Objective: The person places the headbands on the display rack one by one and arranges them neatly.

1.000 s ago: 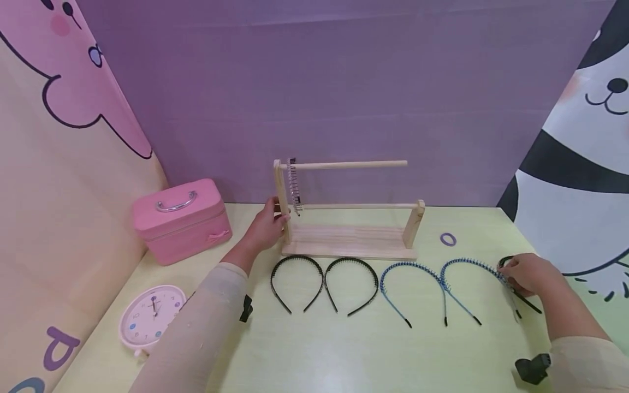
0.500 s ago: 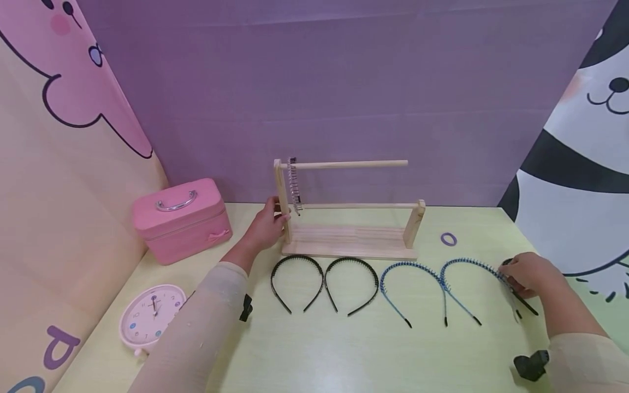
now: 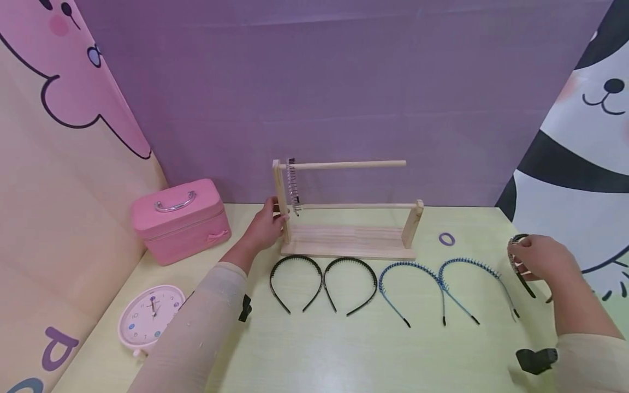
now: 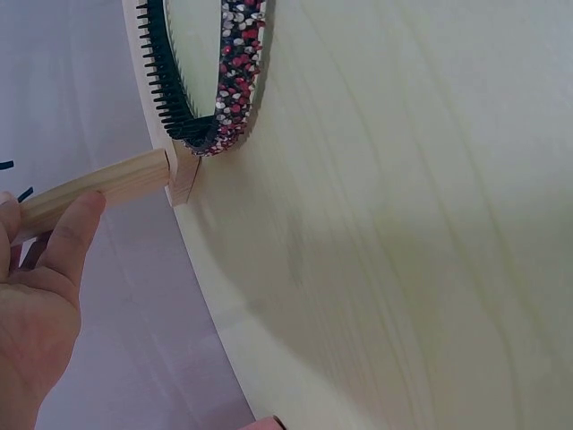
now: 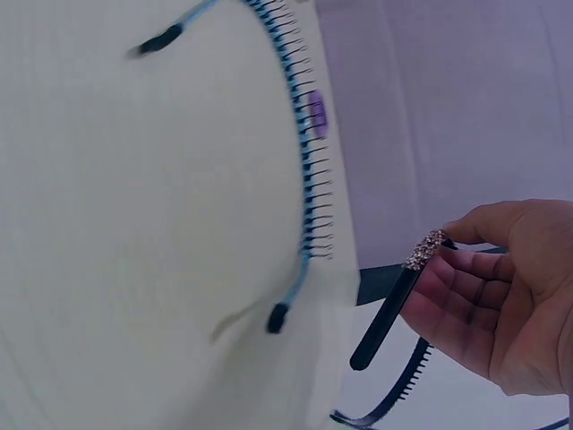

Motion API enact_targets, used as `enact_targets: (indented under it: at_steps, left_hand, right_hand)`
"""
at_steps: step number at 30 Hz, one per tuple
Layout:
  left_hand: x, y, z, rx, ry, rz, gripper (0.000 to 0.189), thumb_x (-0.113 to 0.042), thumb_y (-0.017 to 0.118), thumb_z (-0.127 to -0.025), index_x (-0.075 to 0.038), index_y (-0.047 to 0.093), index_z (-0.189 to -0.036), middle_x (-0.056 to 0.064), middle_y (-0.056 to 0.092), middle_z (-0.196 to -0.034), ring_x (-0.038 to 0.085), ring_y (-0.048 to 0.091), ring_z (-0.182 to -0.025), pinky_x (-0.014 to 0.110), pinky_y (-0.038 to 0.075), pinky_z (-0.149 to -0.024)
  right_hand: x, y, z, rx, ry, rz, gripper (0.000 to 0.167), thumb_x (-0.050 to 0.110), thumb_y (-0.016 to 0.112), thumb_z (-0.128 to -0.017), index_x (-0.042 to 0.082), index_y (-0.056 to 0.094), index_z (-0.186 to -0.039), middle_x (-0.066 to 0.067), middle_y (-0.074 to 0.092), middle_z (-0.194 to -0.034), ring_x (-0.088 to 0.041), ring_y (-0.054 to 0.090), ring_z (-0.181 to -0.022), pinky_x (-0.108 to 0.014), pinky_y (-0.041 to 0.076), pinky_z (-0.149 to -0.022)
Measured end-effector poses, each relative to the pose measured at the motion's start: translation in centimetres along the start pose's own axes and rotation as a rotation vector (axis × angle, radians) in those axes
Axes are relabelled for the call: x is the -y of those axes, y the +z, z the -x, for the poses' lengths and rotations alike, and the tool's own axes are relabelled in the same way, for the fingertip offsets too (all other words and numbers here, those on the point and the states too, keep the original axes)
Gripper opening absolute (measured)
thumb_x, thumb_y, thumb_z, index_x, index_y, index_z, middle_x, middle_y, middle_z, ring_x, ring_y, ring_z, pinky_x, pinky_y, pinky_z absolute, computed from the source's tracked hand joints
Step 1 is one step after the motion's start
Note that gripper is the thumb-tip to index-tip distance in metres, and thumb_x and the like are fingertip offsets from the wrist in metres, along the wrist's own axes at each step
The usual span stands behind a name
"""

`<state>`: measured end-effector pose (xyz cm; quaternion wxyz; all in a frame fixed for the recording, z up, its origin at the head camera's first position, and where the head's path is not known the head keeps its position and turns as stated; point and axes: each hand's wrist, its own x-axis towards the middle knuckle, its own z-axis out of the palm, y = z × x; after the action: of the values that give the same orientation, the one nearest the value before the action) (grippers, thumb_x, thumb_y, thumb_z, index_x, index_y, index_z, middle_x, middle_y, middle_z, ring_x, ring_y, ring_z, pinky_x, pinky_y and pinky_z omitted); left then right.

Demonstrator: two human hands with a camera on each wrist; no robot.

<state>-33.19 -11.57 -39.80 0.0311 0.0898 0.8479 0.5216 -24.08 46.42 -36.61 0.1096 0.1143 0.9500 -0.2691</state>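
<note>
My left hand (image 3: 266, 226) grips the left upright post of a wooden rack (image 3: 349, 240); in the left wrist view, thumb and fingers close round the post (image 4: 134, 176). A toothed headband (image 3: 294, 188) hangs at the left end of the upper rod. At the far right, my right hand (image 3: 545, 261) pinches a black headband with glittery stones (image 5: 425, 249), raised off the table with its ends pointing down. Beside it lie two blue headbands (image 3: 470, 261) (image 3: 407, 264). Two black headbands (image 3: 350, 260) (image 3: 297, 257) lie in front of the rack.
A pink case (image 3: 182, 221) with a metal handle stands at the back left. Nearer sits a pink round clock (image 3: 151, 316). A purple ring (image 3: 446, 239) lies right of the rack. A purple backdrop (image 3: 344, 93) rises behind the table.
My right hand has lifted the black headband up and to the right, away from the right blue headband, whose right end now shows. The left hand keeps its grip on the post.
</note>
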Motion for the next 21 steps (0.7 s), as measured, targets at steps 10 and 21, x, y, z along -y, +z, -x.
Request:
enact_targets:
  at_steps: [10,21]
  left_hand:
    - [0.3,0.1,-0.2,-0.002,-0.015,0.007,0.054,-0.020,0.049,-0.104,-0.020,0.022,-0.150,0.010,0.044,-0.143,0.030,0.046,-0.136,0.047,0.052,-0.098]
    - [0.1,-0.2,-0.2,0.010,0.020,-0.004,0.057,-0.019,0.051,-0.103,-0.019,0.021,-0.151,0.012,0.045,-0.143,0.032,0.046,-0.136,0.046,0.053,-0.095]
  right_hand:
    - [4.2,-0.9,2.0,-0.243,-0.142,0.052,0.047,0.036,0.043,-0.102,-0.009,0.051,-0.114,-0.023,0.066,-0.094,-0.028,0.068,-0.073,-0.043,0.055,-0.061]
    - [12.2,-0.8,5.1,-0.367,-0.285,-0.148,0.062,0.055,0.040,-0.100,0.000,0.045,-0.130,-0.017,0.056,-0.114,-0.005,0.065,-0.078,-0.038,0.057,-0.079]
